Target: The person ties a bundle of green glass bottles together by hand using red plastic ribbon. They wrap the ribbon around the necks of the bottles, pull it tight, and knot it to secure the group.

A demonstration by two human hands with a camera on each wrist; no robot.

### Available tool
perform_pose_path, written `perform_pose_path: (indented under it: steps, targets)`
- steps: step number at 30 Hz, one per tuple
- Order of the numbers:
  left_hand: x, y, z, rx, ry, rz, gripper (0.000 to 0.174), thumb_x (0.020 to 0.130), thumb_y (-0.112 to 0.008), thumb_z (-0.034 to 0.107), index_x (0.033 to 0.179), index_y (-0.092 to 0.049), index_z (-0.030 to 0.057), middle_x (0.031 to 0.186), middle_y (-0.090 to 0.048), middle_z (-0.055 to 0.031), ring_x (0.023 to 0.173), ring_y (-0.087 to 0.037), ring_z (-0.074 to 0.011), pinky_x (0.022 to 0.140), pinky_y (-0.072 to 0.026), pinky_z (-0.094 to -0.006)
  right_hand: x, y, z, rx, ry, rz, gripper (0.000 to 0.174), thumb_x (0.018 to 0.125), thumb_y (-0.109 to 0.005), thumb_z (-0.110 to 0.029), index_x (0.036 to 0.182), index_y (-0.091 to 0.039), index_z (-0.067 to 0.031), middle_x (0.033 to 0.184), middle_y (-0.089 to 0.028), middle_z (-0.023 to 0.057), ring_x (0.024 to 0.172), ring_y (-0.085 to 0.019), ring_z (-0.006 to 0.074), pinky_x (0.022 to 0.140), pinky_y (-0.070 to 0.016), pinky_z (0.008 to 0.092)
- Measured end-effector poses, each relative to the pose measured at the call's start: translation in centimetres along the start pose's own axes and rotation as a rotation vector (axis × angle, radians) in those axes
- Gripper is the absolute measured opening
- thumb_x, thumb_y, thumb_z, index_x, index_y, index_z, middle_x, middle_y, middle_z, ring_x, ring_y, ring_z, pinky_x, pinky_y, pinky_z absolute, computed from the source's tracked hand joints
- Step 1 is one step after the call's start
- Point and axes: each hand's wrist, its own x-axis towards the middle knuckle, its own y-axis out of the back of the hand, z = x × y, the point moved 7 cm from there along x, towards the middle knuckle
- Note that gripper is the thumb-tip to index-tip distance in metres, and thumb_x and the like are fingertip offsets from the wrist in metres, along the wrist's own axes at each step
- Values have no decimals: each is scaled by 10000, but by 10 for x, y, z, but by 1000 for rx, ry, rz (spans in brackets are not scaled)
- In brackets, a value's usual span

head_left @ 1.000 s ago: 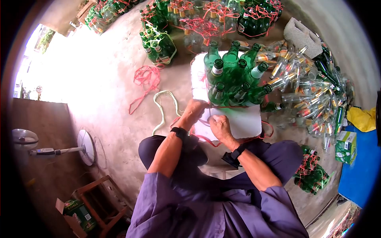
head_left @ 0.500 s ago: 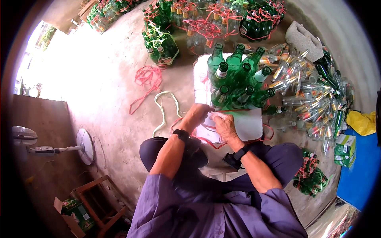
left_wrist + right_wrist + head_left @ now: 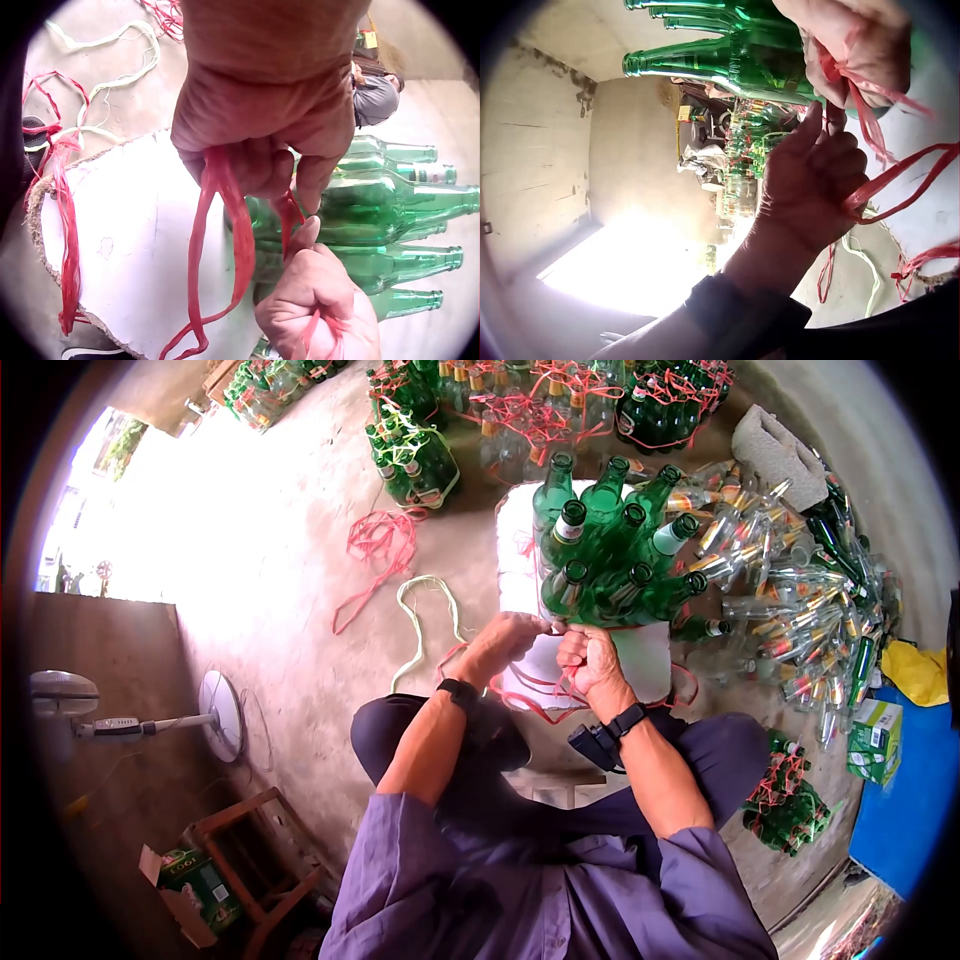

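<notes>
Several green glass bottles point(image 3: 600, 550) stand in a tight cluster on a white board point(image 3: 645, 660). Red plastic twine point(image 3: 241, 251) runs along the near side of the cluster, low down. My left hand point(image 3: 512, 640) grips the twine at the bottles' near left, and a loop of it hangs from the curled fingers in the left wrist view. Close beside it, my right hand point(image 3: 594, 663) holds twine in a curled fist, with loose ends trailing out in the right wrist view. Fingertips of both hands meet against the bottles, partly hiding the twine there.
Loose clear bottles point(image 3: 790, 600) lie heaped on the right, below a concrete block point(image 3: 775, 455). Tied bottle bundles point(image 3: 415, 465) stand beyond the board. Pink twine point(image 3: 380, 540) and a pale green strand point(image 3: 412, 625) lie on the floor at left, near a fan point(image 3: 220, 715).
The right hand has moved up toward the bottles and turned, its fingers now curled round the twine. The left hand stays at the cluster's near left. The head view has shifted slightly.
</notes>
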Motion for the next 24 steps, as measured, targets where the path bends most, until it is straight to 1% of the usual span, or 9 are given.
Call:
perform_pose_path:
  steps: [7,9,10,13,16,18,19,21,24]
  targets:
    - [-2,0,-15,-101,191,158,174,881,-610,128,880,-681,-31,575,-436,30,487,-374,-66,434,-278,-270,-20,-6,-19,84,143,-55,283,867,-587,-187,1001,-606,62,694,-559,-16,546,-467,81,570,-435,247]
    - [-13,-10,22,595,-491,177,94,814,-671,109,883,-680,46,540,-380,28,455,-363,-79,415,-278,-261,-25,-1,-21,69,190,-29,282,862,-589,-197,1006,-613,44,728,-596,2,574,-501,105,613,-463,272]
    - [-7,-8,12,592,-489,180,94,814,-671,109,883,-680,46,540,-380,28,455,-363,-79,415,-278,-261,-29,-1,-25,56,239,-6,281,858,-591,-207,1011,-620,26,762,-632,19,601,-535,129,655,-492,297]
    - [15,-3,-3,835,-378,273,80,761,-674,98,811,-678,36,525,-432,-2,459,-422,-91,424,-336,-267,-39,-1,-22,142,220,76,303,835,-599,-245,999,-630,8,864,-672,71,658,-575,170,719,-518,343]
    - [21,22,-30,285,-11,467,82,750,-673,111,728,-664,33,521,-483,-13,457,-443,-100,423,-353,-281,-43,12,-13,219,166,180,300,817,-594,-232,991,-630,10,889,-668,83,679,-579,173,719,-524,343]
    - [23,7,-14,959,-211,315,75,728,-640,17,770,-689,56,610,-614,-67,531,-585,-215,493,-449,-354,-33,30,-4,224,143,186,295,806,-592,-215,991,-630,12,902,-665,87,695,-581,174,713,-526,345]
    - [21,5,-12,958,-208,315,75,728,-640,17,770,-689,56,610,-614,-67,531,-585,-215,493,-449,-354,-20,47,6,138,106,193,286,799,-583,-185,1003,-626,11,905,-662,81,711,-581,168,699,-529,338]
    - [17,15,-17,366,-25,409,162,734,-670,177,647,-628,47,518,-487,-18,451,-439,-123,423,-343,-300,-10,57,22,-5,60,213,287,798,-547,-87,1062,-624,-7,952,-651,60,746,-574,134,649,-533,292]
    - [18,14,-18,326,54,377,156,724,-669,173,648,-621,46,517,-476,-12,448,-429,-125,423,-336,-302,-14,41,20,-196,212,199,342,811,-516,-35,1136,-621,-29,998,-642,52,735,-565,110,629,-527,250]
